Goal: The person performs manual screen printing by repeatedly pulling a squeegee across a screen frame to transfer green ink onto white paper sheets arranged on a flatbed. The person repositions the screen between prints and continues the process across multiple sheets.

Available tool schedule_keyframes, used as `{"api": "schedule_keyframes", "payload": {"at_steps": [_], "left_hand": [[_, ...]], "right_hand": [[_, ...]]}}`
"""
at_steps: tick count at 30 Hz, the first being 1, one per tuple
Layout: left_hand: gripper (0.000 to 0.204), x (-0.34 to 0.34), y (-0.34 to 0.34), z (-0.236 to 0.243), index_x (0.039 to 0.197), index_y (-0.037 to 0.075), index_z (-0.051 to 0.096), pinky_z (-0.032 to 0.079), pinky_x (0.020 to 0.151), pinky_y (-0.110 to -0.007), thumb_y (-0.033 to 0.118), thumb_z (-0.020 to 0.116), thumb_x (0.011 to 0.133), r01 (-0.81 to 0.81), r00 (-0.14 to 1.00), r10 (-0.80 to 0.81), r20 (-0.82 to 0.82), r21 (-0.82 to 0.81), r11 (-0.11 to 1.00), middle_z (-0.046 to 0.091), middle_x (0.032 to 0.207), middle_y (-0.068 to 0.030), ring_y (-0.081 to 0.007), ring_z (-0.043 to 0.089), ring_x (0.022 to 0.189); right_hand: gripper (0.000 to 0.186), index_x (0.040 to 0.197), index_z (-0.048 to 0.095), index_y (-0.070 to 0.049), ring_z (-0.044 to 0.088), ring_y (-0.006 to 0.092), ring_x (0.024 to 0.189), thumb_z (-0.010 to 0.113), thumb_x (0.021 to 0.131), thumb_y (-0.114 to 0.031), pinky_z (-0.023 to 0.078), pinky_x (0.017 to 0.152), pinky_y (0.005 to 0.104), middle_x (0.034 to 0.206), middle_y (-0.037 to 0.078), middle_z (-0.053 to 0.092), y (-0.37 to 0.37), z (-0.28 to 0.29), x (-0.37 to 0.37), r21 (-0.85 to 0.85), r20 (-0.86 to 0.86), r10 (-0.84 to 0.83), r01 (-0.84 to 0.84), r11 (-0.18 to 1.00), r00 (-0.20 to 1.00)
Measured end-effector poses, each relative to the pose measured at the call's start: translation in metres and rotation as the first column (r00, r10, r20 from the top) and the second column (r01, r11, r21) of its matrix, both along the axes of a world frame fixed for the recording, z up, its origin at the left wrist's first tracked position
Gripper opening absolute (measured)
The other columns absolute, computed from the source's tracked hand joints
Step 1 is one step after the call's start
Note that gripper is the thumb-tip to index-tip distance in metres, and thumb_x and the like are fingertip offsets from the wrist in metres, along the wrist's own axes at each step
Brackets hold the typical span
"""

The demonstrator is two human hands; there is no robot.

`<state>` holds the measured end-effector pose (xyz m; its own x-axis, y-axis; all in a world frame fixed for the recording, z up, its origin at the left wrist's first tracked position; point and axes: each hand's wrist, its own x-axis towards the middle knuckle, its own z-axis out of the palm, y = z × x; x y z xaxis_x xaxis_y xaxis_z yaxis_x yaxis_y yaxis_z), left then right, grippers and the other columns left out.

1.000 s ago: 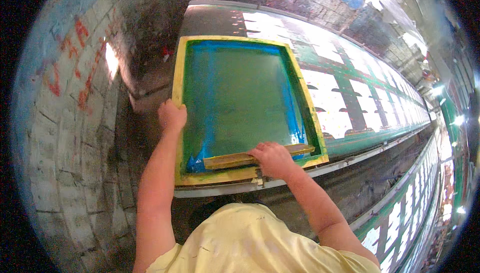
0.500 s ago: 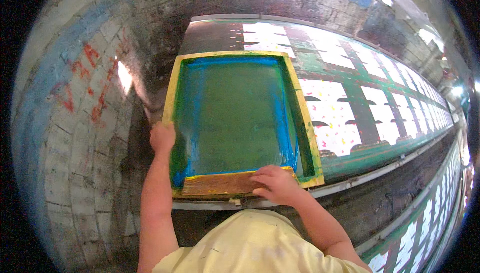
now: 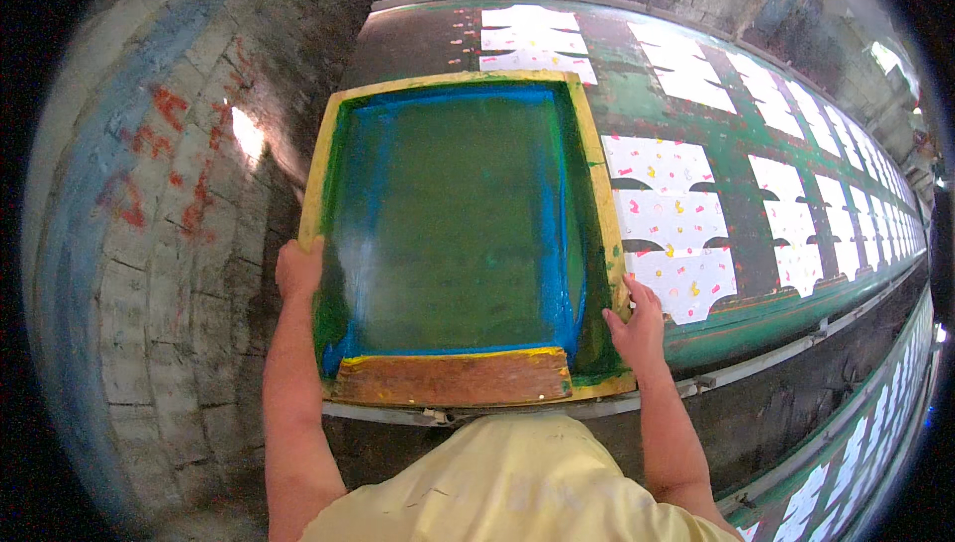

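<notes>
A screen-printing frame (image 3: 321, 164) with yellow-painted wooden sides lies in front of me on a long printing table. Its dark green mesh (image 3: 458, 224) carries streaks of blue ink (image 3: 559, 283) along the sides. A wooden squeegee (image 3: 453, 379) rests inside the frame against the near side, with neither hand on it. My left hand (image 3: 299, 269) is closed around the frame's left side. On the opposite side my right hand (image 3: 638, 328) grips the right edge, thumb on the inner side and fingers outside. The squeegee's blade is hidden from view.
White cut fabric pieces (image 3: 676, 283) with small coloured prints lie in rows along the green table (image 3: 736, 348) to the right. A metal rail (image 3: 746, 371) follows its near edge. A block wall (image 3: 149, 323) stands at left. Another table with white pieces (image 3: 846, 462) is at lower right.
My right hand has let go of the squeegee and moved right onto the frame's right edge. My left hand stays on the left side. The view has shifted slightly.
</notes>
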<state>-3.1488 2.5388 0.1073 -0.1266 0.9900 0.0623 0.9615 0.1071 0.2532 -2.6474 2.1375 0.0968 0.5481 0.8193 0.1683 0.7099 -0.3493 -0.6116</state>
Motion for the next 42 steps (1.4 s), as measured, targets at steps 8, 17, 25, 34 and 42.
{"api": "schedule_keyframes", "payload": {"at_steps": [8, 17, 25, 34, 42], "left_hand": [[0.052, -0.021, 0.014, -0.016, 0.114, 0.0, 0.078, 0.059, 0.099, -0.056, 0.046, 0.093, 0.094, 0.063, 0.976, -0.051, 0.21, -0.053, 0.997, 0.075, 0.121, -0.0242, -0.0476, 0.074, 0.115], [0.051, -0.028, 0.018, -0.03, 0.118, -0.002, 0.08, 0.059, 0.099, -0.052, 0.035, 0.098, 0.089, 0.047, 0.973, -0.05, 0.227, 0.019, 0.999, 0.076, 0.121, -0.0202, -0.039, 0.076, 0.113], [0.032, -0.027, 0.041, -0.013, 0.112, -0.006, 0.085, 0.059, 0.081, -0.041, 0.014, 0.093, 0.089, 0.17, 0.862, -0.122, 0.492, -0.055, 0.984, 0.082, 0.095, -0.0113, -0.0236, 0.076, 0.084], [0.029, 0.118, -0.011, 0.0, 0.108, -0.007, 0.084, 0.058, 0.083, -0.042, 0.013, 0.096, 0.089, 0.179, 0.894, -0.152, 0.422, -0.025, 0.984, 0.08, 0.097, -0.0092, -0.0222, 0.072, 0.084], [0.037, 0.283, -0.109, -0.011, 0.109, -0.008, 0.084, 0.057, 0.089, -0.044, 0.018, 0.099, 0.087, 0.244, 0.896, -0.25, 0.368, 0.064, 0.968, 0.079, 0.104, -0.0171, -0.0292, 0.073, 0.093]], "right_hand": [[0.088, 0.166, 0.057, -0.009, 0.071, 0.0444, 0.131, 0.091, 0.085, 0.002, 0.057, 0.114, 0.0516, 0.145, 0.025, 0.072, 0.032, -0.004, -0.001, -0.092, 0.066, -0.084, 0.09, 0.992, 0.994], [0.074, 0.151, 0.07, -0.013, 0.073, 0.048, 0.114, 0.088, 0.08, -0.001, 0.061, 0.1, 0.0553, 0.122, 0.022, 0.074, 0.044, 0.016, 0.0, -0.024, 0.042, -0.096, 0.098, 0.995, 0.994], [0.065, 0.143, 0.076, -0.013, 0.074, 0.0443, 0.114, 0.09, 0.08, -0.005, 0.061, 0.101, 0.0533, 0.12, 0.021, 0.075, 0.043, 0.066, 0.029, -0.012, 0.083, -0.091, 0.092, 0.996, 0.992], [0.063, 0.14, 0.078, -0.015, 0.075, 0.045, 0.118, 0.09, 0.079, -0.006, 0.062, 0.104, 0.0528, 0.124, 0.02, 0.077, -0.014, 0.048, 0.162, -0.021, 0.013, -0.219, 0.219, 0.976, 0.976], [0.066, 0.145, 0.076, -0.007, 0.081, 0.0312, 0.123, 0.086, 0.082, 0.006, 0.064, 0.107, 0.0419, 0.134, 0.019, 0.08, -0.103, 0.011, 0.312, -0.061, 0.006, -0.337, 0.337, 0.94, 0.942]]}}
